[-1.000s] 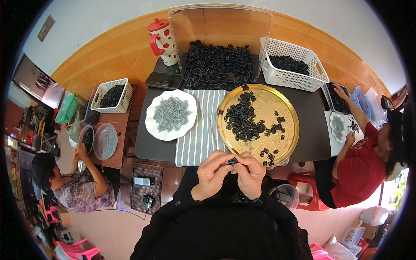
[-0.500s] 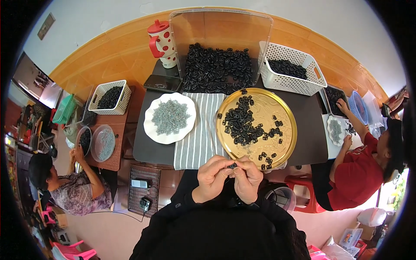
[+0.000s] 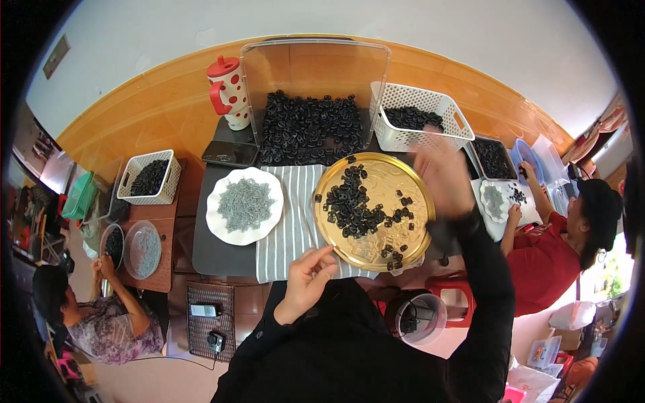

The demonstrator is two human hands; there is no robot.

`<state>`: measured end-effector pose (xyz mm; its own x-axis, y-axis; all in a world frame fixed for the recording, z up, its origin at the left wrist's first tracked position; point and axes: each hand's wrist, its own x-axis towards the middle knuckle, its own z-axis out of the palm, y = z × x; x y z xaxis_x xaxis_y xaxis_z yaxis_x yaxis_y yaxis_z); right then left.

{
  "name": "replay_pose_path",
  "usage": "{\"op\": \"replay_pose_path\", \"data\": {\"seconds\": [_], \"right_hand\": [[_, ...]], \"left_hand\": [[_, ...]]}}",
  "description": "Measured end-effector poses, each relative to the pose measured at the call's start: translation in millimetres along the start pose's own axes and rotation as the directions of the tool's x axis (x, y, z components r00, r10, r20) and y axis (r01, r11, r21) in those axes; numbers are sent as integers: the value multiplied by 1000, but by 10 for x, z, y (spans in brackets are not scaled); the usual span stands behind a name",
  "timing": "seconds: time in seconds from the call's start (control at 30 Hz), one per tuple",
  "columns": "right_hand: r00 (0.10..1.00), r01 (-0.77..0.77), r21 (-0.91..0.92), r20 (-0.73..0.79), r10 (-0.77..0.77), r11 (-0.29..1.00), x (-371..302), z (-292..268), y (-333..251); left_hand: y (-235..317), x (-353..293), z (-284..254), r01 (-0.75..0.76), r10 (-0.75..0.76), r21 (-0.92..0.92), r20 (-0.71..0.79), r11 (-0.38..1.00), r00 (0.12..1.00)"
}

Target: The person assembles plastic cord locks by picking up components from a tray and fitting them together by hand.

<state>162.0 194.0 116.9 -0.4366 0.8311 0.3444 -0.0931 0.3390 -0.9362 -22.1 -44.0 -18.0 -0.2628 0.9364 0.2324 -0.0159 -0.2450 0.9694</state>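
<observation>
My left hand (image 3: 306,282) hovers at the front edge of the gold tray (image 3: 386,178). Its fingers are loosely curled, the thumb and index finger slightly apart, with nothing visible in them. Smeared by motion, my right hand (image 3: 440,173) is stretched over the tray's right side toward a white perforated basket (image 3: 396,138); whether it holds anything cannot be told. Small black parts with holes (image 3: 353,205) are heaped on the tray, others scattered at its right and front. Left of it, a white scalloped plate (image 3: 213,208) bears a pile of small silvery screws (image 3: 245,203).
A clear bin of black parts (image 3: 312,127) stands behind the tray, beside a red-dotted tumbler (image 3: 232,94) and a dark phone (image 3: 230,153). A striped cloth (image 3: 269,260) lies under the tray's left side. Co-workers sit at left (image 3: 111,322) and right (image 3: 551,269).
My hands have parted: the right one has swung up and right toward the white basket, the left has drawn slightly left. The small black part between them is out of sight. The view has shifted.
</observation>
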Motion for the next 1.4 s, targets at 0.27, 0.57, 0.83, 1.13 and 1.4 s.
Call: {"op": "replay_pose_path", "data": {"seconds": [0.27,0.57,0.83,1.13,1.4], "right_hand": [[909,-263,-363,218,356,894,126,-28,701],[836,229,-638,516,187,735,-55,626,884],[752,354,-660,622,218,663,-222,642,899],[722,425,-582,680,128,693,-441,897,688],[822,369,-685,556,124,628,-440,713,721]], "left_hand": [[-39,-24,-48,37,-37,14,14,999,999],[-76,-18,-122,62,-63,-4,-10,998,998],[-59,-14,-182,148,-147,-21,49,989,988],[-93,-29,-170,114,-115,19,44,993,992],[-72,-64,-139,54,-54,32,-5,998,999]]}}
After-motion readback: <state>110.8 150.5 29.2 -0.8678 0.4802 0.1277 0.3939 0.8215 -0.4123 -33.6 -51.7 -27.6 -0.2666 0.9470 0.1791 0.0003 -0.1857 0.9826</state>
